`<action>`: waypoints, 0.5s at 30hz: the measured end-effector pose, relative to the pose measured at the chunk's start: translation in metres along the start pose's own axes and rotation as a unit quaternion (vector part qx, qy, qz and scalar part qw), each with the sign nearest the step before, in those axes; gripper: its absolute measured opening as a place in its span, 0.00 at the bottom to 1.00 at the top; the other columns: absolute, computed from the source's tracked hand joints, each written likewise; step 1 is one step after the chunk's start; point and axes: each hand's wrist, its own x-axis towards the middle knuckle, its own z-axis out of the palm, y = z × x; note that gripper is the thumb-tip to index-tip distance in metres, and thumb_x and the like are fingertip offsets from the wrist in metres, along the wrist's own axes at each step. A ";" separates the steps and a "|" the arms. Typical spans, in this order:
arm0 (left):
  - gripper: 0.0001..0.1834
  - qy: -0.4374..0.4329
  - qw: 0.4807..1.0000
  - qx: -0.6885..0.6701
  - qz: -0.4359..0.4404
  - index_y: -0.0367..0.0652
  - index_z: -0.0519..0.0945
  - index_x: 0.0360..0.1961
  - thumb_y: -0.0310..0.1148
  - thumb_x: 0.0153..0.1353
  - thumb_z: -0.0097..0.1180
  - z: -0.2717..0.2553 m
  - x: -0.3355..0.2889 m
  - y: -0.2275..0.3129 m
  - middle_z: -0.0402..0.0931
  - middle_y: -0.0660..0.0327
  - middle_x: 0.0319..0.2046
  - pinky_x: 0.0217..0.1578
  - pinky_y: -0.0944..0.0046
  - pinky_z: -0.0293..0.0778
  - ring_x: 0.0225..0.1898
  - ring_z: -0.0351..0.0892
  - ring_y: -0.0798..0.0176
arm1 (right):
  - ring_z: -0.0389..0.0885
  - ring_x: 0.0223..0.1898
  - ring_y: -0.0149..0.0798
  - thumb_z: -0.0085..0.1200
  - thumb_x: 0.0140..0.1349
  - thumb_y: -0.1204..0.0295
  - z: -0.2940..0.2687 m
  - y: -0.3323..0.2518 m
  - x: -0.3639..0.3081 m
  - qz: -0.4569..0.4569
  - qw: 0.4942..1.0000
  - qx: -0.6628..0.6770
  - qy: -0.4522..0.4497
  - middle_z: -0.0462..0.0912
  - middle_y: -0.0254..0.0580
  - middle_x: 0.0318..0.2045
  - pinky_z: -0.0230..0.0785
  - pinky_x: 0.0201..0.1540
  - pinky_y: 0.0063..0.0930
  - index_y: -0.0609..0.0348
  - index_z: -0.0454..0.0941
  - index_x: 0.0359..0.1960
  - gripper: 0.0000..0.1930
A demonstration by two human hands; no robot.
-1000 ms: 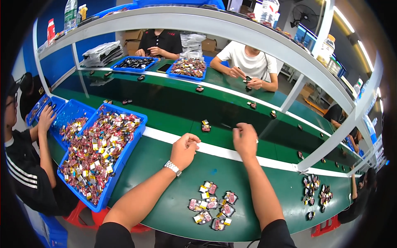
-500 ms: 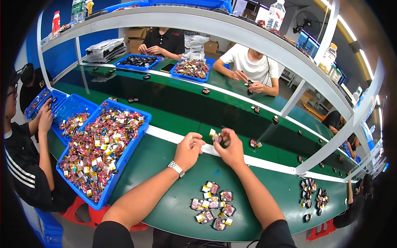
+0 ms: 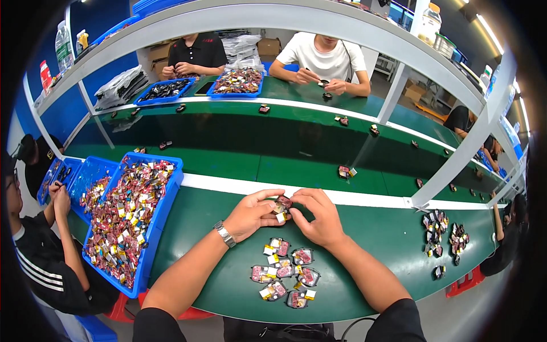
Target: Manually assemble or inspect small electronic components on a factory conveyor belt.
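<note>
One unit (image 3: 281,206) clamped between left hand (image 3: 249,214) and right hand (image 3: 320,219) — further units (image 3: 285,268) laid out below, completion unclear — tray (image 3: 163,208) of boards (image 3: 128,222), heaped, apparently remaining.

Black-rimmed red module (image 3: 282,202) (white-and-yellow tab (image 3: 281,218) lowermost); held in fingers (image 3: 262,210).

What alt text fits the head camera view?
Left hand and right hand hold a small unit above a green bench. Similar units lie clustered nearer the wearer; a blue tray heaped with parts sits left. Two people work opposite.
</note>
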 end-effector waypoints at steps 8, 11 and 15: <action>0.25 0.000 0.998 -0.056 0.004 0.41 0.62 0.68 0.28 0.71 0.48 0.004 -0.003 -0.009 0.73 0.52 0.56 0.60 0.49 0.75 0.56 0.78 0.57 | 0.80 0.36 0.45 0.66 0.53 0.72 0.014 -0.021 -0.002 0.143 0.989 -0.022 0.004 0.77 0.42 0.36 0.76 0.36 0.35 0.61 0.78 0.38 0.13; 0.25 -0.005 0.999 -0.041 -0.002 0.42 0.62 0.67 0.29 0.71 0.49 0.011 -0.003 -0.006 0.73 0.52 0.55 0.60 0.49 0.74 0.56 0.77 0.58 | 0.81 0.36 0.44 0.65 0.54 0.73 0.013 -0.021 -0.001 0.134 0.990 -0.040 -0.003 0.77 0.41 0.36 0.77 0.36 0.35 0.60 0.78 0.38 0.12; 0.24 -0.015 1.000 0.001 -0.005 0.43 0.62 0.66 0.28 0.71 0.49 0.017 -0.002 -0.006 0.74 0.53 0.54 0.60 0.51 0.74 0.56 0.77 0.60 | 0.80 0.36 0.42 0.63 0.52 0.74 0.012 -0.019 -0.001 0.052 0.992 -0.116 0.011 0.77 0.40 0.36 0.77 0.35 0.35 0.59 0.79 0.36 0.10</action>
